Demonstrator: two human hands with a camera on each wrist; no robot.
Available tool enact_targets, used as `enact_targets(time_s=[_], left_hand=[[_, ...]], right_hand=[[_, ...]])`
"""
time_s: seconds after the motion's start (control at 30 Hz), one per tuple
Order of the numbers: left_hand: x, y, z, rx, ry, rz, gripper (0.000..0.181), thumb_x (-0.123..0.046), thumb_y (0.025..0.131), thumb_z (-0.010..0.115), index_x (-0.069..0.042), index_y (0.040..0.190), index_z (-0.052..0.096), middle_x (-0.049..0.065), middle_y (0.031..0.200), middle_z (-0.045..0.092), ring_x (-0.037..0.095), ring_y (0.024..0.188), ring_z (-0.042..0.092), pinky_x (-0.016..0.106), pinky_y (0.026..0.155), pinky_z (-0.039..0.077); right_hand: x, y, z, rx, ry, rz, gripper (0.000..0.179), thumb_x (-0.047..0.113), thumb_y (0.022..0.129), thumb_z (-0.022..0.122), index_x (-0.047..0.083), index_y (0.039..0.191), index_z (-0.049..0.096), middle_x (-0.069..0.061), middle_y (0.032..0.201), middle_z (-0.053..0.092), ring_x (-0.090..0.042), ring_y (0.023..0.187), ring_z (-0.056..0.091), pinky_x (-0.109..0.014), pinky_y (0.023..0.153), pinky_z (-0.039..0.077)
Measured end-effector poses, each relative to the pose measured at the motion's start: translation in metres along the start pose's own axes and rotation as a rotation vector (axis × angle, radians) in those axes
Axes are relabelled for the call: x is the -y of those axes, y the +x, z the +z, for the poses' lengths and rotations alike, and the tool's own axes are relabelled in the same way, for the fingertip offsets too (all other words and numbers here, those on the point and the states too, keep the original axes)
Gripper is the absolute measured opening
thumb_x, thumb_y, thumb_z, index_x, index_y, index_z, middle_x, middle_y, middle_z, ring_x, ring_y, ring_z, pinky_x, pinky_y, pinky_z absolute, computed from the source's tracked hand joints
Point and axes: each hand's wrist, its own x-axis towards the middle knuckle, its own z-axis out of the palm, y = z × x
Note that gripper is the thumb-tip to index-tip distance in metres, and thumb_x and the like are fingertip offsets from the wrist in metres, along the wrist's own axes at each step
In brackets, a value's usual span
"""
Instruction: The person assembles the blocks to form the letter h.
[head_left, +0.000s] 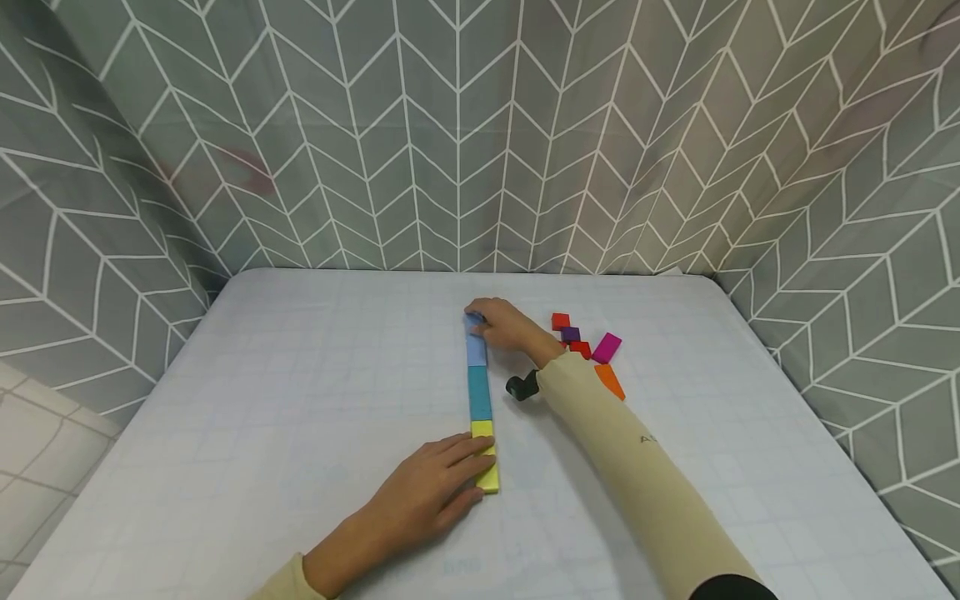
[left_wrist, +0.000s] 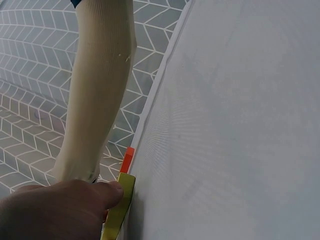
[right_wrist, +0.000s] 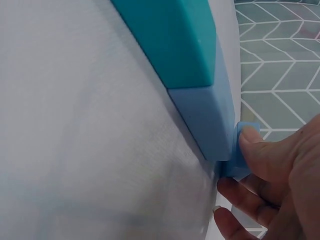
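A straight row of flat coloured blocks runs away from me on the white table. Its near end is a yellow block [head_left: 489, 482], then a teal block [head_left: 480, 393] and a light blue block [head_left: 477, 352]. My left hand [head_left: 420, 492] rests on the yellow block, fingers stretched across its top and thumb by its near end. At the far end of the row, my right hand [head_left: 512, 325] pinches a small blue block [right_wrist: 234, 164] between thumb and fingers. In the right wrist view this piece sits right at the end of the light blue block.
Right of my right hand lie loose blocks: a red block [head_left: 560, 321], a purple block [head_left: 571, 334], another red block [head_left: 581, 349], a magenta block [head_left: 607, 347] and an orange block [head_left: 611, 382]. A patterned curtain [head_left: 457, 133] hangs behind the white table [head_left: 300, 358].
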Motion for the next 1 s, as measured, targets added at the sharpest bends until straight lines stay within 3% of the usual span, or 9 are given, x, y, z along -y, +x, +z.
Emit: enact_targets(time_s=[0.2,0.57,1.0], left_hand=[[-0.0002,0.0002,0.0016,-0.004,0.009,0.001,0.041,-0.033,0.094,0.056,-0.017,0.132,0.054,-0.002,0.139,0.043,0.017,0.128,0.038,0.040,0.097,0.040],[0.0006,0.0003,0.0027,-0.015,0.013,0.011,0.042,-0.032,0.093,0.057,-0.016,0.132,0.053,-0.002,0.139,0.044,0.018,0.128,0.038,0.040,0.097,0.040],[0.0000,0.0001,0.0029,-0.015,0.016,0.009,0.040,-0.032,0.093,0.057,-0.017,0.131,0.054,-0.002,0.139,0.043,0.018,0.128,0.038,0.040,0.096,0.041]], right_hand=[[-0.0002,0.0011,0.0025,0.007,0.009,0.033,0.043,0.016,0.094,0.056,0.007,0.135,0.048,-0.006,0.136,0.047,-0.022,0.128,0.037,-0.038,0.106,0.029],[0.0013,-0.0001,0.0004,0.026,0.020,0.003,0.041,0.004,0.094,0.047,0.005,0.136,0.049,-0.010,0.138,0.044,-0.025,0.131,0.034,-0.039,0.107,0.027],[0.0016,-0.0048,-0.0006,0.003,0.020,-0.005,0.040,0.007,0.093,0.052,0.004,0.133,0.051,-0.009,0.137,0.046,-0.024,0.129,0.037,-0.036,0.105,0.029]])
